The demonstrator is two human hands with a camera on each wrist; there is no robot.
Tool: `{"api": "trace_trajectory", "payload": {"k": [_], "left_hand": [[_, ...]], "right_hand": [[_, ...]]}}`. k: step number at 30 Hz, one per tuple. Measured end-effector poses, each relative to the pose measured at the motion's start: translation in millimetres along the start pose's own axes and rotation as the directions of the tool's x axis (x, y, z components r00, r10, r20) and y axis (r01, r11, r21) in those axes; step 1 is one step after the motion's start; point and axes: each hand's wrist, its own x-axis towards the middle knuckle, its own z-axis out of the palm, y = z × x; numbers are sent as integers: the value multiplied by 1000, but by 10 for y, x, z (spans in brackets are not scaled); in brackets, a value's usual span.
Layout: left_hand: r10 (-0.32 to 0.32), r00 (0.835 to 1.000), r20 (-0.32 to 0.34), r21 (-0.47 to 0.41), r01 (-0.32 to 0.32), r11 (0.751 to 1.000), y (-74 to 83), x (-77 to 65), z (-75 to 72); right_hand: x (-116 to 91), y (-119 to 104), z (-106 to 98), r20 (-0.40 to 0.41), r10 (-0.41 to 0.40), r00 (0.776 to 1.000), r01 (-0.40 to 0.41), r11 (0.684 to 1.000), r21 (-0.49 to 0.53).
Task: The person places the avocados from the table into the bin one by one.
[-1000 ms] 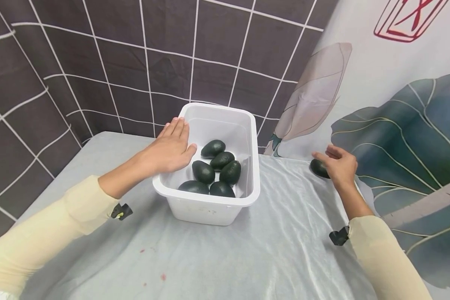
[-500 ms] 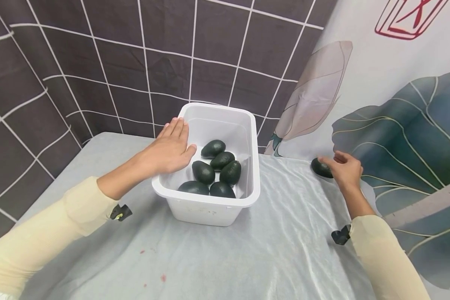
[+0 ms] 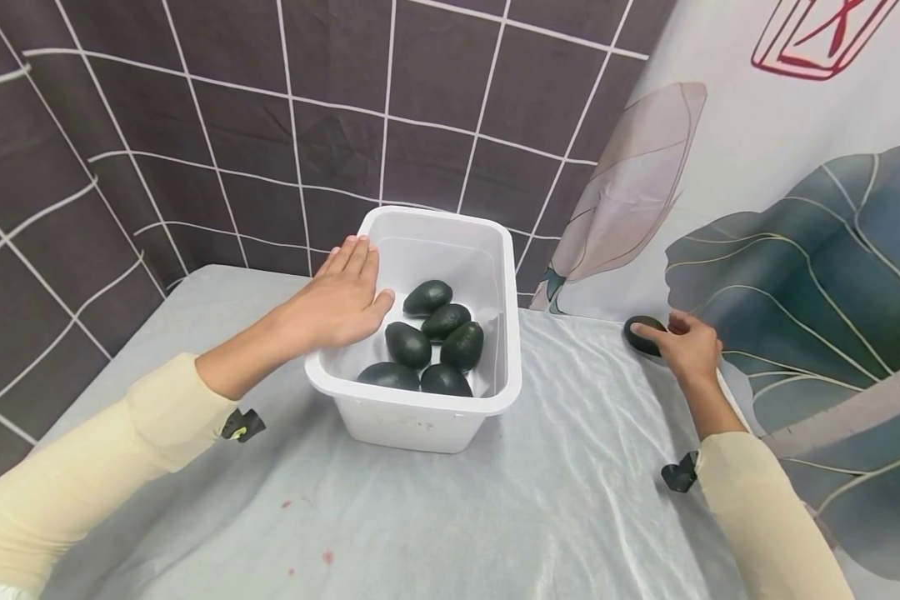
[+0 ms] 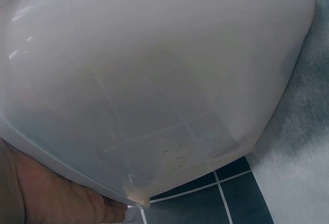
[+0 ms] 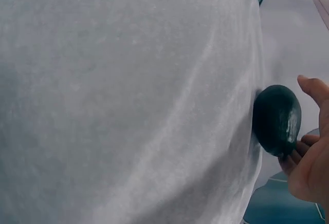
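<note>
A white plastic tub (image 3: 420,423) stands on the cloth-covered table, with several dark green avocados (image 3: 408,345) on its floor. My left hand (image 3: 337,300) lies flat along the tub's left rim, fingers straight, thumb out over the inside. The tub's outer wall (image 4: 154,80) fills most of the left wrist view. One more avocado (image 3: 640,344) lies at the table's far right edge, by the hanging cloth. My right hand (image 3: 692,343) is at it. In the right wrist view the fingertips (image 5: 295,156) reach the avocado's lower end, while the thumb stands apart from it.
Dark grid-patterned cloth (image 3: 330,150) hangs close behind the tub. A pale hanging with painted leaves (image 3: 817,275) borders the right side. Grey rumpled cloth (image 3: 570,467) covers the table between the tub and the lone avocado.
My right hand shifts slightly right and lower around the lone avocado, its thumb coming over it in the head view. The left hand, the tub and the avocados in it stay put.
</note>
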Motion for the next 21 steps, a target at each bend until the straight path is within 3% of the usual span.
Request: {"api": "trace_trajectory", "payload": {"k": [12,21], "left_hand": [[0,1000,4,1,0,1000,-6,2,-4],[3,1000,3,-5,-3,1000,8,-9,-16]], "right_hand": [[14,57,64,60,3,998,2,996,-87],[-6,80,85,38,-5,999,8,997,-77]]}}
